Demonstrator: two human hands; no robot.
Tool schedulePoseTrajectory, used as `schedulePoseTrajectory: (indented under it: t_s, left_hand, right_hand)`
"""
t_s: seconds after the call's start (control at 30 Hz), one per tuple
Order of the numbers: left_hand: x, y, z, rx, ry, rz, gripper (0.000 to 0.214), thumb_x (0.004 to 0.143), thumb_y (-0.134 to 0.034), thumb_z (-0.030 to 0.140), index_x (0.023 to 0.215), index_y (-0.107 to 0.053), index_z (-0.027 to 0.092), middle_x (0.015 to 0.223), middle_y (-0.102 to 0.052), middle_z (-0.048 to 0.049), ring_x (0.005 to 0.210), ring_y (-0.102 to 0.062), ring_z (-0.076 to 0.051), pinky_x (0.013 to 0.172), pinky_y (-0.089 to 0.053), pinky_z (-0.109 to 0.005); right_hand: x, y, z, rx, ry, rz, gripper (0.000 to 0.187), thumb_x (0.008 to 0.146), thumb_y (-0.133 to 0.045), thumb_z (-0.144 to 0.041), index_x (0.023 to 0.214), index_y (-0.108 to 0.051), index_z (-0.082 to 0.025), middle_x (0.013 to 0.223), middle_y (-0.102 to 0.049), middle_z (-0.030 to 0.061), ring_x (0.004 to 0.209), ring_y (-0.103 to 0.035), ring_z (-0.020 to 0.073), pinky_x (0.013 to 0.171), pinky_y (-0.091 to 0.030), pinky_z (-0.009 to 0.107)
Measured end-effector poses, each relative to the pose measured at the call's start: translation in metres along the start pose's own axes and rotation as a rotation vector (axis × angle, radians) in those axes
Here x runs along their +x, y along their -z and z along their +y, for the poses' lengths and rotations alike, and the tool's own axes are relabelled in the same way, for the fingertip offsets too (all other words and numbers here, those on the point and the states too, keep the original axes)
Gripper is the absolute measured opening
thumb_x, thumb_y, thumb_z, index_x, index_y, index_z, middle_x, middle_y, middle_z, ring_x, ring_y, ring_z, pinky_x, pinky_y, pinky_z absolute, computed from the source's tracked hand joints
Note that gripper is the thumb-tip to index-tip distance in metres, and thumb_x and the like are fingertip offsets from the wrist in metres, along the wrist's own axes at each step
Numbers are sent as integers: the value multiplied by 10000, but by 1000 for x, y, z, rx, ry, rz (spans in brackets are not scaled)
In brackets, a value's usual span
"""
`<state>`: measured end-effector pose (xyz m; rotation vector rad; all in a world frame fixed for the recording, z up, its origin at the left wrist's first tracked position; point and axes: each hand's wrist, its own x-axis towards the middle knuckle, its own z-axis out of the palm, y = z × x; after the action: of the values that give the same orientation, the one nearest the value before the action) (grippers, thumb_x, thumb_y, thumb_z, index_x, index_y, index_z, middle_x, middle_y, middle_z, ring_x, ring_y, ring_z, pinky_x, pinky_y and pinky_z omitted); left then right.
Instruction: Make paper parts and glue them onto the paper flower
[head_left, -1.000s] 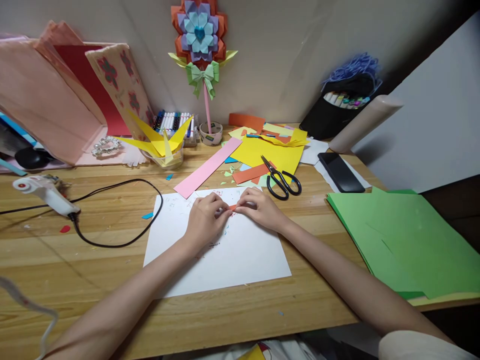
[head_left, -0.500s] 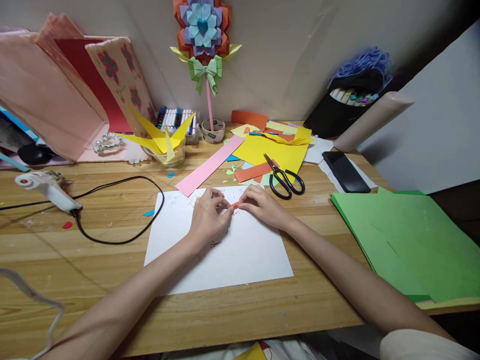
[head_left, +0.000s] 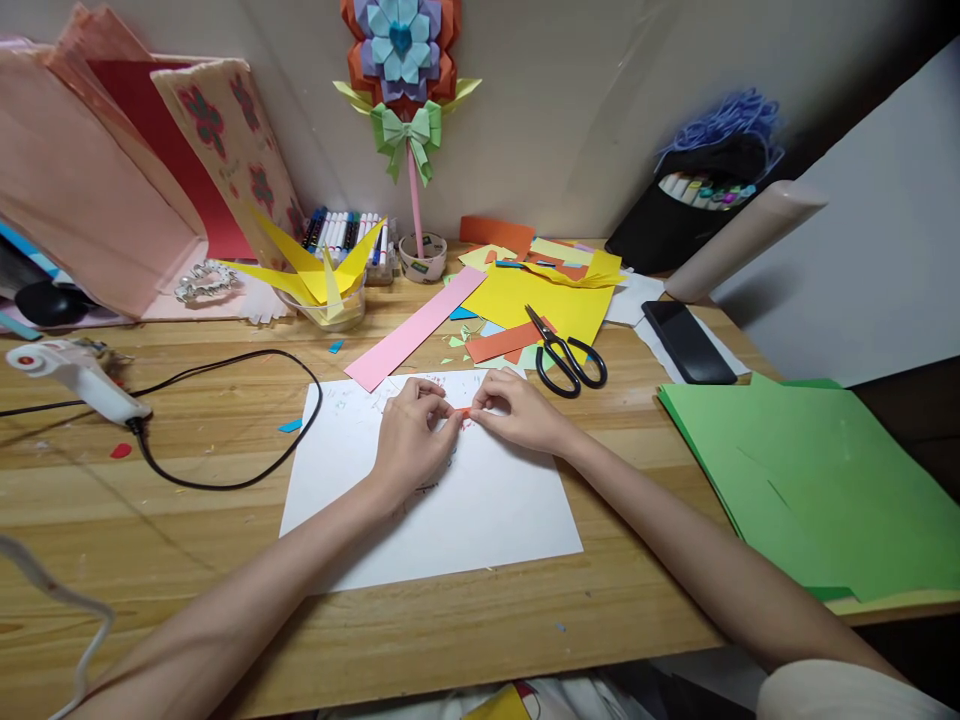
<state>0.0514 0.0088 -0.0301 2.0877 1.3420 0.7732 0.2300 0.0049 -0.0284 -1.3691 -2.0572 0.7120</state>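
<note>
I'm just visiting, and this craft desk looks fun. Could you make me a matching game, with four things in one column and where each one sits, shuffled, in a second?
Things
1. scissors
2. glue gun
3. green sheets
4. small orange piece

Places
A. far left of the desk
B. pinched between the left hand and the right hand
C. just beyond the right hand
D. right end of the desk

Pairs: 1-C, 2-A, 3-D, 4-B

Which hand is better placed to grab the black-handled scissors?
Probably the right hand: the black-handled scissors lie just beyond it; the left hand is farther. Both pinch a small orange paper scrap.
</note>
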Motion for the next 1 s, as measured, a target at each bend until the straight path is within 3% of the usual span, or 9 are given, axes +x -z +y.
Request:
schedulePoseTrajectory:
  t_s: [0.2,0.57,0.73,1.0]
  left_hand:
    - [3,-3,-1,84,-37,10,154,762,-572,281,664,-622,173,955,-539,-61,833,-544,-194,721,-410,-355]
    - [4,-3,1,135,-17,16,79,731,-581,254,744,-587,176,1009,-513,-64,802,-543,-173,652,-426,-301]
    - [9,-2,-5,43,-65,-34,67,756,-567,250,765,-610,199,945,-536,-31,705,-518,-132,635,-419,-273]
    - [9,0,-4,41,-78,-10,84,765,-585,262,728,-634,205,832,-565,-5,613,-485,-108,591,-397,-252]
  right_hand:
    - [5,-4,-2,21,-132,24,106,682,-602,-156,583,-573,-180,674,-534,8,726,-480,158,653,-378,282]
    - [1,-6,-7,2,-246,49,86,687,-596,-204,629,-539,-176,718,-521,10,729,-469,152,642,-360,267]
    - [6,-4,2,104,-221,-15,50,697,-649,-234,698,-620,-193,667,-491,-21,638,-441,121,586,-342,247]
    - [-2,1,8,192,-55,-3,88,737,-665,-271,795,-708,-219,721,-570,9,705,-514,137,609,-387,259]
